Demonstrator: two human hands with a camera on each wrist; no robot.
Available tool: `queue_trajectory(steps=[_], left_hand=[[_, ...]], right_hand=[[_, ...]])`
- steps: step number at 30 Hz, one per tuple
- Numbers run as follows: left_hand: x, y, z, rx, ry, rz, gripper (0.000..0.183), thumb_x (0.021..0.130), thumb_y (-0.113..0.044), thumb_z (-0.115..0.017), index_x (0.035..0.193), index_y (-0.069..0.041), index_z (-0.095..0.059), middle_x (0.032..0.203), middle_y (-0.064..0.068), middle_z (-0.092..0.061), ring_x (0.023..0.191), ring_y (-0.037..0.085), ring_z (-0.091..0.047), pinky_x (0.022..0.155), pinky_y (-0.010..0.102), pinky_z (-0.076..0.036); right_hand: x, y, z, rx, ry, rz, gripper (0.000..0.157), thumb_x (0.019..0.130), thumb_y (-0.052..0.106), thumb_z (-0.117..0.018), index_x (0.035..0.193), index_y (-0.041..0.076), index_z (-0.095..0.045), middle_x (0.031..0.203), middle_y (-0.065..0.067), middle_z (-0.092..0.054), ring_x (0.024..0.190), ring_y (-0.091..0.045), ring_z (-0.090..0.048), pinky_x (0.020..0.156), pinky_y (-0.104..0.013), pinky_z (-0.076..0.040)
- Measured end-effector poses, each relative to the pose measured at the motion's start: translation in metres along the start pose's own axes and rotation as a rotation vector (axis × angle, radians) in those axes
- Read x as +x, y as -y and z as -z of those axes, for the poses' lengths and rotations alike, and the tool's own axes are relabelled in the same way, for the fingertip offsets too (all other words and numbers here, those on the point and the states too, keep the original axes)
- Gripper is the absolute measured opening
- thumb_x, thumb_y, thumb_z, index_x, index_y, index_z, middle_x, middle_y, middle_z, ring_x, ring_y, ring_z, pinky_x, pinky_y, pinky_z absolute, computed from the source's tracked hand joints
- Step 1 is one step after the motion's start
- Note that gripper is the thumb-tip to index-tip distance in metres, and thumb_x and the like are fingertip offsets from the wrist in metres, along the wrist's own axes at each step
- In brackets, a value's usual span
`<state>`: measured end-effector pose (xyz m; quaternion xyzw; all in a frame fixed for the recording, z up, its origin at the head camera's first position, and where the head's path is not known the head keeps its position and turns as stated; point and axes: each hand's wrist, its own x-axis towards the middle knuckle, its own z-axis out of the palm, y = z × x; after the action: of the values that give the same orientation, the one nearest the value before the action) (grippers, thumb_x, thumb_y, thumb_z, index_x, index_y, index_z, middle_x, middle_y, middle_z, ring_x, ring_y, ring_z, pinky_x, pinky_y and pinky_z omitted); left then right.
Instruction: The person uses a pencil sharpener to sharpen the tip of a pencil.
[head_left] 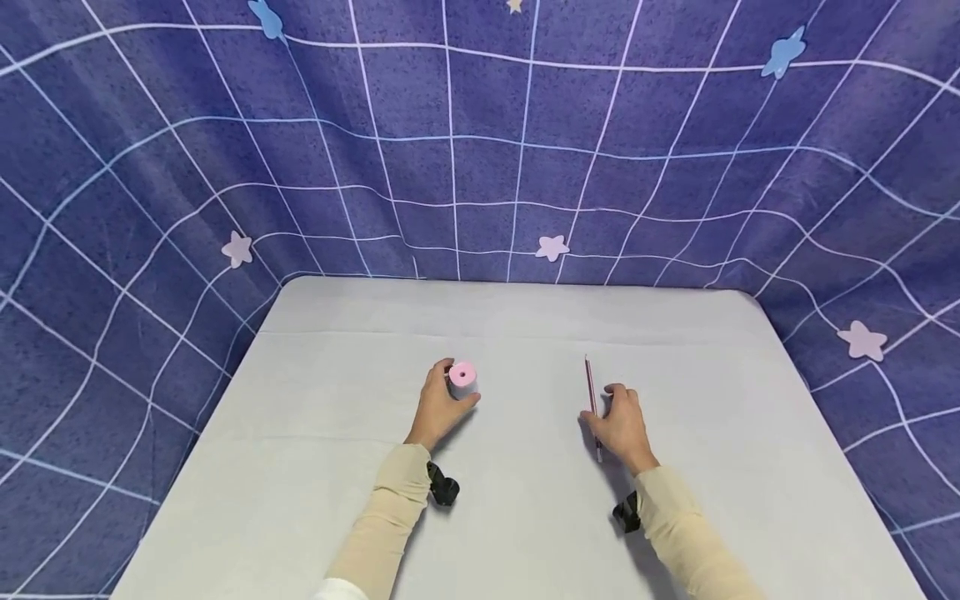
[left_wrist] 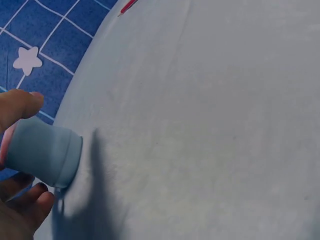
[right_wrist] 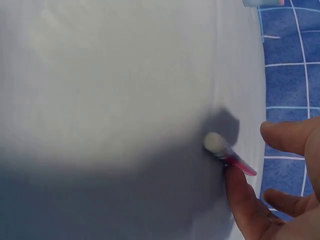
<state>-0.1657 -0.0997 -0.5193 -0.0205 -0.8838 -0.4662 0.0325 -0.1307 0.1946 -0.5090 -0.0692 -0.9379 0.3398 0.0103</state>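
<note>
My relaxed right hand (head_left: 621, 427) straddles a slim, white-ended red pencil (head_left: 590, 383). My left hand (head_left: 439, 408), loosely parted, flanks a pale-blue cylinder (left_wrist: 42, 152) with a holed pink top (head_left: 460, 368).

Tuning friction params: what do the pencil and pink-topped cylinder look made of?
Pencil: probably painted wood, given the slim red shaft and pale sharpened tip; its whitish end may be rubber.
Pink-topped cylinder: likely matte plastic, judging by the smooth, even blue wall without sharp glare.
</note>
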Motion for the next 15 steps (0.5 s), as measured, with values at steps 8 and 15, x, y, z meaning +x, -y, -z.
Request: queue_trajectory(steps=[8,15], left_hand=[[0.004,0.008,-0.005,-0.005,-0.067,-0.046,0.061,0.075,-0.011,-0.078,0.126,0.004,-0.049,0.12,0.024,-0.056,0.114,0.037,-0.055,0.098,0.05,-0.044],[0.007,0.015,-0.008,-0.025,-0.054,-0.055,0.049,0.077,-0.008,-0.077,0.119,0.004,-0.055,0.114,0.022,-0.063,0.109,0.035,-0.061,0.094,0.048,-0.049]], right_hand=[[0.005,-0.003,-0.01,-0.019,-0.042,0.003,0.05,0.073,0.012,-0.076,0.111,-0.013,-0.054,0.099,-0.025,-0.055,0.085,-0.032,-0.054,0.075,-0.046,-0.048],[0.011,-0.005,-0.011,-0.013,-0.054,-0.043,0.025,0.071,0.009,-0.076,0.09,-0.004,-0.066,0.078,-0.013,-0.061,0.068,-0.023,-0.055,0.061,-0.033,-0.044]])
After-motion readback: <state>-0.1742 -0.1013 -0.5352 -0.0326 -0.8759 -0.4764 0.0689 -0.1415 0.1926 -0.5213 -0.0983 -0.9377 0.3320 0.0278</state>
